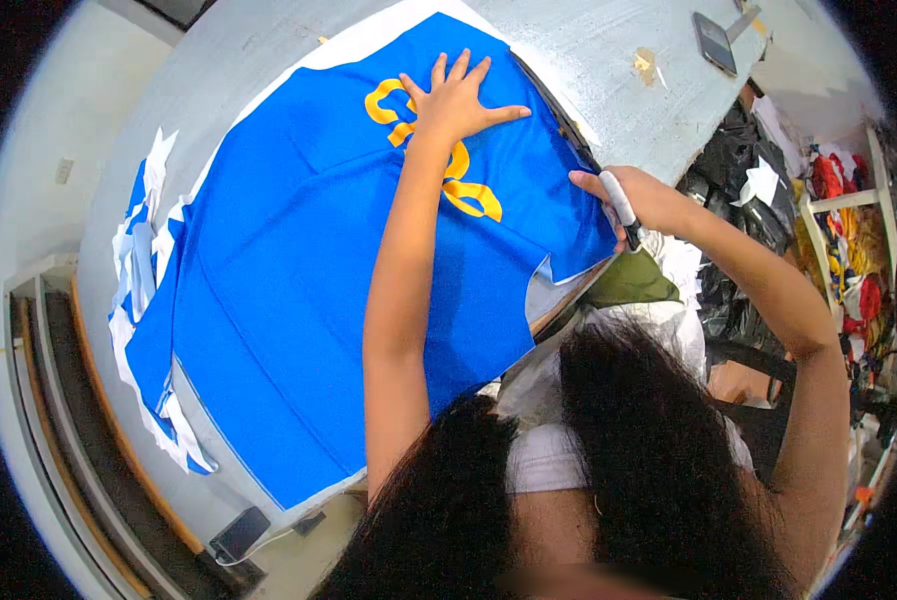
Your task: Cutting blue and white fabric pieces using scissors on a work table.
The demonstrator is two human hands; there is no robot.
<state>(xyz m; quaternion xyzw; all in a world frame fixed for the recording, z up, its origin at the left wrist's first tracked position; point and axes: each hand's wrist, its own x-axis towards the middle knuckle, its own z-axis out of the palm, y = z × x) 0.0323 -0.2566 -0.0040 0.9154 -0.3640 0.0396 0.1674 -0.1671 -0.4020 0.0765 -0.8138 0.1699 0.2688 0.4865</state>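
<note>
A large blue cloth (278, 230) with yellow printed figures (473, 200) lies spread across the grey table. My left hand (455, 105) is open on its upper part, palm down with fingers spread, beside the print. At the cloth's right edge my right hand (643, 203) is closed around a tool with a white and black handle (620, 198). Its working end is hidden, so its exact kind does not show. A dark strip (553, 105) runs along the cloth's edge up from that hand. White material (388, 28) shows beneath the cloth's far edge.
Blue and white cloth scraps (138, 265) hang along the table's left side. A phone (714, 44) lies at the far right of the table (608, 40). Black plastic bags (728, 150) and a shelf of colourful items (848, 200) stand right. A black device with a cable (240, 535) sits lower left.
</note>
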